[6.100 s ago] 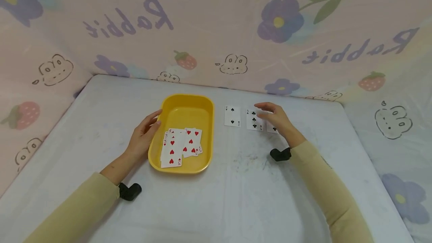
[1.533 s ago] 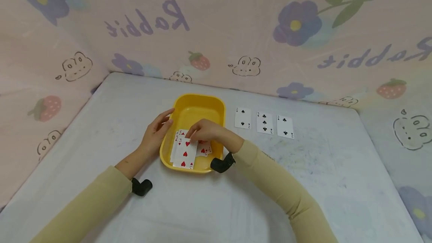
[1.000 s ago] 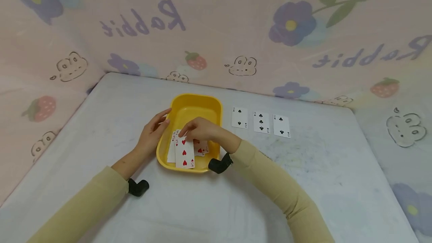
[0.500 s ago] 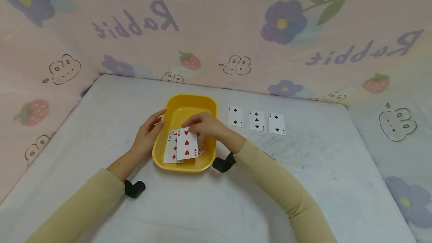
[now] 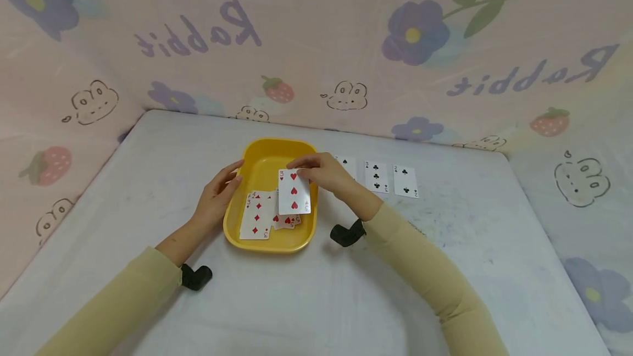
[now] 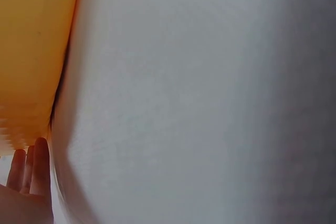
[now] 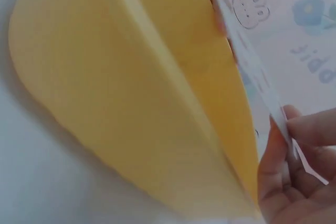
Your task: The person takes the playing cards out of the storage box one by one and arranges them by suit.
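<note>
My right hand point(image 5: 323, 173) pinches a three of hearts playing card point(image 5: 294, 196) by its upper right corner, over the right side of a yellow tray point(image 5: 277, 159). In the right wrist view the thumb and fingers clasp the card's edge, and the card stands tilted above the tray rim. Inside the tray lie a three of diamonds point(image 5: 257, 224) on other cards, and some heart cards point(image 5: 287, 221) partly covered by the raised one. My left hand point(image 5: 212, 199) rests at the tray's left side; the left wrist view shows its fingers point(image 6: 40, 169) straight against the outer wall.
Right of the tray a row of black cards lies face up on the white table point(image 5: 277, 301): a two of spades point(image 5: 345, 161) partly behind my right hand, a three of clubs point(image 5: 376, 176) and a two of clubs point(image 5: 406, 181). A patterned curtain point(image 5: 306, 43) stands behind.
My right hand has lifted the three of hearts off the other cards in the tray and carried it up and rightward, uncovering the three of diamonds. The left hand stays at the tray.
</note>
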`<state>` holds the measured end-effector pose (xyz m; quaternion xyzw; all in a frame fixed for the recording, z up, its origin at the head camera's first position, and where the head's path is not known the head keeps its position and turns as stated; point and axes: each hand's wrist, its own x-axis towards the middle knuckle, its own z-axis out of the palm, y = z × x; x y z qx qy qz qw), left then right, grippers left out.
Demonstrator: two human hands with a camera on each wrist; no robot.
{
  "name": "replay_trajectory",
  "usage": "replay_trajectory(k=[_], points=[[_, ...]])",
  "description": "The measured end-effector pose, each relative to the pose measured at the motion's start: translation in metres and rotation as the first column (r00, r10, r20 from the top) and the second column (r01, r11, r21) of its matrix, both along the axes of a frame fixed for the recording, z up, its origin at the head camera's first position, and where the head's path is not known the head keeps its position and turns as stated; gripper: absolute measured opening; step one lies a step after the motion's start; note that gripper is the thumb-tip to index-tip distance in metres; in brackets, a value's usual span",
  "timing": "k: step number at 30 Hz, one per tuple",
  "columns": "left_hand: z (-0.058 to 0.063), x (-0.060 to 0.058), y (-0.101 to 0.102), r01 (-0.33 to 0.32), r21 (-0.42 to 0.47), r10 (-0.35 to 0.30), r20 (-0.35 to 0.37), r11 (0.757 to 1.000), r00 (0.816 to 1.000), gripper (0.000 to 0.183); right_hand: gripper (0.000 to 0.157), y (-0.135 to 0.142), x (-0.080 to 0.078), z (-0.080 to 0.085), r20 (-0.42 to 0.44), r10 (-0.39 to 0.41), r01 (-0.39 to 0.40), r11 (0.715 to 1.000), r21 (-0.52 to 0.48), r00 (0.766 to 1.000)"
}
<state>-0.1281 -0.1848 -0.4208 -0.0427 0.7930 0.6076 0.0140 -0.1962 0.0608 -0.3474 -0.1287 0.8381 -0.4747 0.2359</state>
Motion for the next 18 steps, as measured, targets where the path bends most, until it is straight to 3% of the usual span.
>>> replay_trajectory(k=[18], points=[[0.002, 0.003, 0.0, 0.001, 0.017, -0.001, 0.008, 1.0, 1.0, 0.048, 0.027, 0.047, -0.015, 0.003, -0.008, -0.064, 0.064, 0.997, -0.045, 0.998]])
